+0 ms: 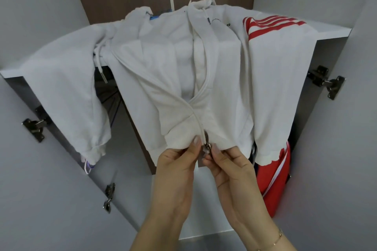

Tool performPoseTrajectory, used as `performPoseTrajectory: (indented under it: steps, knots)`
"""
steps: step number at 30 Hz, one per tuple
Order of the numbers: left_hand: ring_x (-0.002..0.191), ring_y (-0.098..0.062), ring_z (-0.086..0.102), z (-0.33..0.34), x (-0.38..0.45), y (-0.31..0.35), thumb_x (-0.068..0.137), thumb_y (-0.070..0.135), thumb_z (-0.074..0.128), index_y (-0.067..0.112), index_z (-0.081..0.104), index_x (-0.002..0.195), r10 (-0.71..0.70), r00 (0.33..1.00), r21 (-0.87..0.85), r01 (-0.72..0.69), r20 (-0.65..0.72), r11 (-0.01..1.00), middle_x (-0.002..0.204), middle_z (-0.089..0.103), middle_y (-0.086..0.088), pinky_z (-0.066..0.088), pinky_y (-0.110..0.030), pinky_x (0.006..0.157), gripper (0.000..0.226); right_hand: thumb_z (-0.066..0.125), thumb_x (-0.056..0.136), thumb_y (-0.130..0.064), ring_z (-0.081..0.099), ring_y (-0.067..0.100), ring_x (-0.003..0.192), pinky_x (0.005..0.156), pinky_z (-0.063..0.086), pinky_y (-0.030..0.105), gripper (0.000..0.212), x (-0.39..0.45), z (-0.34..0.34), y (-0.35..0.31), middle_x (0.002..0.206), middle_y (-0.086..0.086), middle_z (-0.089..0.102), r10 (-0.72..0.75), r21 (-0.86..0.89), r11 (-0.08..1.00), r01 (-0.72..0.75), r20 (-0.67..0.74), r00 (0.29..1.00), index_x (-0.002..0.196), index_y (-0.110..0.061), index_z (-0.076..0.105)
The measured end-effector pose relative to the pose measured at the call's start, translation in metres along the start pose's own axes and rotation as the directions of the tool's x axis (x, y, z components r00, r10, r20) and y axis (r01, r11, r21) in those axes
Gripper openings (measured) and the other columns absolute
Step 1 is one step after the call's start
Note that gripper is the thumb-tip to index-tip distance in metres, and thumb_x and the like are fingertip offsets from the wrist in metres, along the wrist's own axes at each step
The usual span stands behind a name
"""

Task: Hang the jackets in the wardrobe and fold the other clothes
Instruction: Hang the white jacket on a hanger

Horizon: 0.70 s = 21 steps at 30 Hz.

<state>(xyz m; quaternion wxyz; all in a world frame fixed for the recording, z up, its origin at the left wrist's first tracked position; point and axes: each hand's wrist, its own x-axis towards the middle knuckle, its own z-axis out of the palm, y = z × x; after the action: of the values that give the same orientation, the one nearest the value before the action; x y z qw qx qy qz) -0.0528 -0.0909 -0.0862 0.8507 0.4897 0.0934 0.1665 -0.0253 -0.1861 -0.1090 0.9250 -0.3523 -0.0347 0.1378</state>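
hands, left hand (179, 161) and right hand (228, 161), pinch white jacket's (163, 71) zipper (207, 145)

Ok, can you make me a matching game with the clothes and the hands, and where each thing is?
Things:
1. white zip hoodie
2. red striped garment
3. gold bracelet
4. zipper slider

Places:
A. on the right wrist
B. draped over the shelf's middle
C. pinched between both hands
D. on the shelf's right side

Pairs: 1-B, 2-D, 3-A, 4-C
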Motion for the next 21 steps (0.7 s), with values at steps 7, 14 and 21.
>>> performPoseTrajectory:
  steps: [7,14,21]
  knots:
    - [0.11,-0.028,0.066,0.003,-0.001,-0.009,0.083,0.016,0.067,0.006,0.075,0.106,0.035,0.999,0.046,-0.033,-0.033,0.998,0.11,0.072,-0.015,0.046,-0.051,0.103,0.026,0.067,0.079,-0.015,0.069,0.018,0.077,0.074,0.056,0.022,0.014,0.002,0.005,0.001,0.084,0.012,0.071,-0.095,-0.029,0.995,0.096,0.024,0.995,0.089,-0.008,0.073]
    - [0.106,-0.015,0.068,-0.002,0.001,-0.009,0.076,0.019,0.073,0.017,0.078,0.101,0.141,0.988,0.19,-0.126,-0.068,0.974,0.106,0.075,-0.003,0.053,-0.033,0.096,0.025,0.074,0.071,-0.022,0.067,0.014,0.071,0.067,0.054,0.018,0.01,0.003,0.003,0.0,0.076,0.008,0.071,-0.178,-0.227,0.961,0.159,-0.068,0.982,0.079,-0.016,0.075]
    - [0.1,-0.012,0.07,-0.011,-0.004,-0.009,0.076,0.017,0.075,0.02,0.078,0.098,0.165,0.986,0.323,-0.149,-0.023,0.935,0.102,0.076,0.0,0.053,-0.016,0.082,0.023,0.077,0.068,-0.033,0.069,0.026,0.075,0.074,0.057,0.027,0.024,0.012,0.001,0.001,0.075,0.012,0.071,-0.211,-0.35,0.918,0.186,-0.034,0.977,0.073,-0.011,0.07]
